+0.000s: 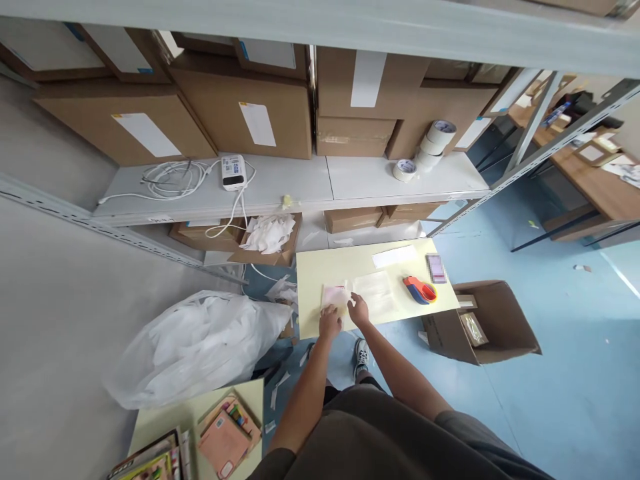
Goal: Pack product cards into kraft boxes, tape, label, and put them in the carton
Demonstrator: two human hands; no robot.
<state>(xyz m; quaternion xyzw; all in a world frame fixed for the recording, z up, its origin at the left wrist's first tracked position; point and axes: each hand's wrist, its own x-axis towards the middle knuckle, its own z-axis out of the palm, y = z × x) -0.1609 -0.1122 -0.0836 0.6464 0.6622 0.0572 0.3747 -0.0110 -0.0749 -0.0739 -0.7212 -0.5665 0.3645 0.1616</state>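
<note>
On a pale yellow table (320, 267), a small pinkish-white packet (334, 295) lies flat under my hands. My left hand (330, 321) rests on its lower edge, fingers spread. Over its right side is my right hand (358, 309), its fingers apart and curved, with nothing visible between them. Translucent sheets or bags (375, 293) lie just right of the packet. A white paper strip (395, 257) is near the back edge. Farther right sit a red and blue tape dispenser (420, 291) and a pixelated phone-like object (436, 268).
A shelf (285, 183) ahead holds boxes, cables and tape rolls (405, 170). An open carton (500, 320) stands on the floor at right. At left are a large white plastic bag (200, 347) and a lower table with books (225, 440).
</note>
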